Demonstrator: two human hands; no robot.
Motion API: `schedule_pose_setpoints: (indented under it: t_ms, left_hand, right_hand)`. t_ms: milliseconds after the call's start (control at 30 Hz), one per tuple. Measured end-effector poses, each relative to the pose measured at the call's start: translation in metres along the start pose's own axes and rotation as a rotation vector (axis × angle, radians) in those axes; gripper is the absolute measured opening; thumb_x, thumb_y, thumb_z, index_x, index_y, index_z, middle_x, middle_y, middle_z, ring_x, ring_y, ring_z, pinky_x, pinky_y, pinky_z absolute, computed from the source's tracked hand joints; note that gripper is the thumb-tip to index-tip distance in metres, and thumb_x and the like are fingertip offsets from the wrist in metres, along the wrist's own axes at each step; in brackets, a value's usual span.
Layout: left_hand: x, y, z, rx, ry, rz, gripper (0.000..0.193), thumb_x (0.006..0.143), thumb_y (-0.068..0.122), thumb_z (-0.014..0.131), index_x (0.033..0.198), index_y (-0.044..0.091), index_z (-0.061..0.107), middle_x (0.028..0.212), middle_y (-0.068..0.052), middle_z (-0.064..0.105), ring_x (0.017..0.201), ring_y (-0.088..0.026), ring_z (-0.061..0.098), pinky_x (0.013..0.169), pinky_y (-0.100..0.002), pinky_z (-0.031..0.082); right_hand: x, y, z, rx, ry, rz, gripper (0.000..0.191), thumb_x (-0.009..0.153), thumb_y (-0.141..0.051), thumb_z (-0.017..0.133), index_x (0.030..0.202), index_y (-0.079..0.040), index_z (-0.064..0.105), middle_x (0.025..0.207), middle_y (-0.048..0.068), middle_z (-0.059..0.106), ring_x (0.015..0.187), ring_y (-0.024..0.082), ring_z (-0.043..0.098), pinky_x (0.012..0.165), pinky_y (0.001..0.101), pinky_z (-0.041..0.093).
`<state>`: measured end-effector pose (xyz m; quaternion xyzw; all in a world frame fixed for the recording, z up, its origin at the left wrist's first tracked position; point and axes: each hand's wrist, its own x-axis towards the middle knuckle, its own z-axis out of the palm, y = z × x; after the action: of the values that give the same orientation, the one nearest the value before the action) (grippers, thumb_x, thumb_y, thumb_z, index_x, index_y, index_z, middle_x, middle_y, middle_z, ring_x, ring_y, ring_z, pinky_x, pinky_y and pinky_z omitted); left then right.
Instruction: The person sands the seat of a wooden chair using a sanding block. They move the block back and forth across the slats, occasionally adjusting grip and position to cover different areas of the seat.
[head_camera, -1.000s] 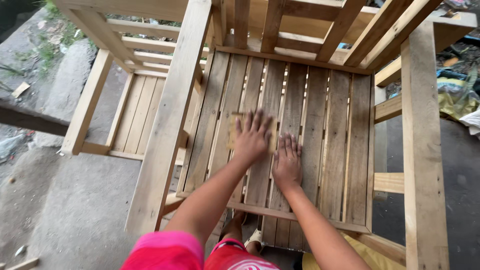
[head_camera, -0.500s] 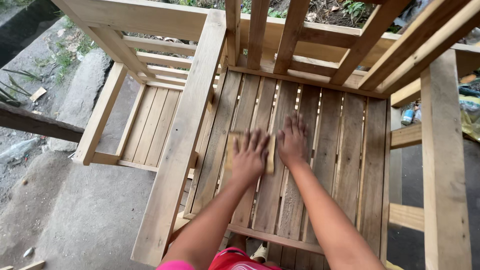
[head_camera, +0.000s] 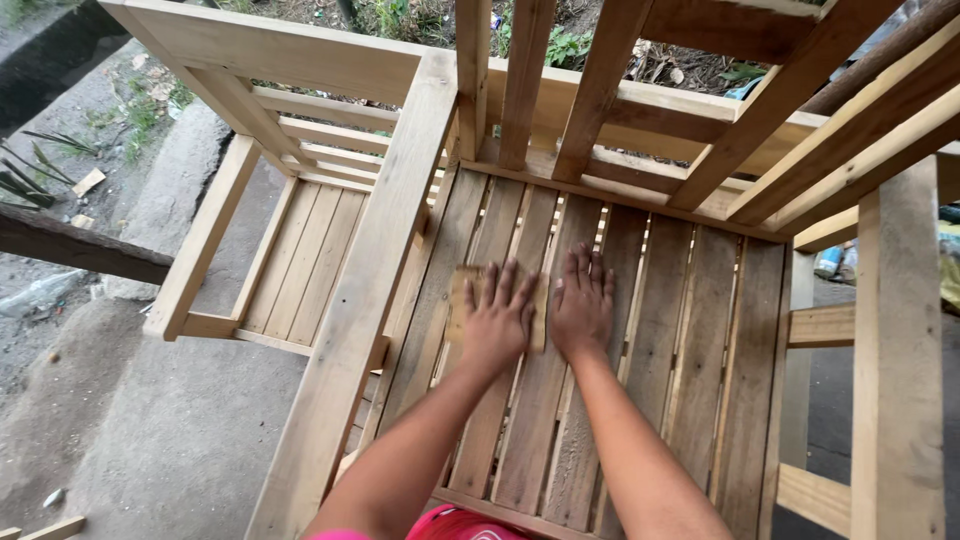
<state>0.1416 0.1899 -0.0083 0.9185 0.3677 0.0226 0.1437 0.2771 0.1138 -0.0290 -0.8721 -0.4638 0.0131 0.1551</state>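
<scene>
1. A bare wooden chair (head_camera: 340, 330) with broad armrests is seen from above; its slatted seat (head_camera: 690, 350) fills the middle of the view, and the slatted back rises at the top.
2. A second slatted chair (head_camera: 300, 260) is seen just beside it on the left, standing on a concrete floor (head_camera: 170, 430).
3. The right hand (head_camera: 583, 305) is laid flat on the seat slats, palm down, its grip spread and nothing held.
4. The left hand (head_camera: 497, 318) is pressed down beside it, fingers spread, nearly touching the right hand.
5. A tan sheet of sandpaper (head_camera: 462, 300) is pinned flat under the left hand against the seat slats, its edges showing around the fingers.
</scene>
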Motion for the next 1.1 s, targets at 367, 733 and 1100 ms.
schedule_pose_setpoints:
  t_ms: [367, 733, 1100]
  left_hand:
    - [0.034, 0.010, -0.007, 0.003, 0.023, -0.035, 0.060, 0.104, 0.042, 0.032, 0.162, 0.028, 0.026, 0.171, -0.008, 0.017, 0.157, -0.032, 0.009, 0.122, -0.062, 0.001]
    - [0.114, 0.024, -0.024, -0.032, 0.104, -0.007, 0.056, 0.105, 0.041, 0.032, 0.161, 0.038, 0.031, 0.170, -0.006, 0.018, 0.159, -0.032, 0.011, 0.124, -0.061, 0.002]
    - [-0.058, 0.005, -0.018, -0.310, 0.089, 0.044, 0.050, 0.098, 0.034, 0.047, 0.146, 0.024, 0.055, 0.158, -0.011, 0.043, 0.149, -0.032, 0.034, 0.121, -0.057, 0.014]
  right_hand:
    - [-0.004, -0.004, -0.004, 0.060, 0.025, 0.015, 0.058, 0.102, -0.024, 0.041, 0.157, -0.008, 0.039, 0.168, 0.010, 0.030, 0.156, 0.028, 0.021, 0.126, 0.0472, 0.010]
    - [-0.004, 0.005, 0.001, 0.222, 0.164, 0.010, 0.062, 0.090, -0.005, 0.047, 0.152, -0.001, 0.046, 0.162, 0.016, 0.041, 0.153, 0.032, 0.032, 0.126, 0.0480, 0.021]
    - [-0.046, -0.034, -0.042, 0.538, 0.366, -0.155, 0.040, 0.105, -0.007, 0.052, 0.142, 0.005, 0.057, 0.148, 0.024, 0.057, 0.137, 0.040, 0.057, 0.117, 0.0465, 0.045]
